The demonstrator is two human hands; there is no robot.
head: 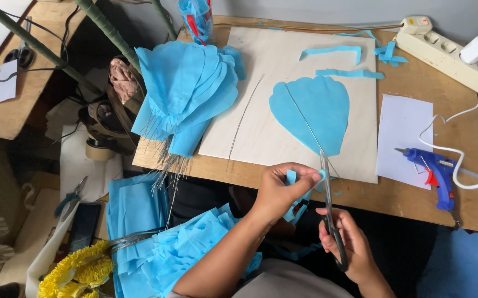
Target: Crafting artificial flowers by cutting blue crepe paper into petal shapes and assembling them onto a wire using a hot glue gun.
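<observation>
I see my left hand [283, 190] pinching a small strip of blue paper [293, 177] just off the near edge of the table [415, 198]. My right hand [345, 243] grips the scissors [327, 193], blades pointing up toward a blue petal [310, 110] lying on the pale board [283, 66].

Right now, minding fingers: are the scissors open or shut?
Cannot tell: the scissors show one narrow blade line, tip at the blue scrap.

Wooden worktable [415, 193] against a pale grey wall [316, 8], second wooden desk [7, 110] at left, even light.
</observation>
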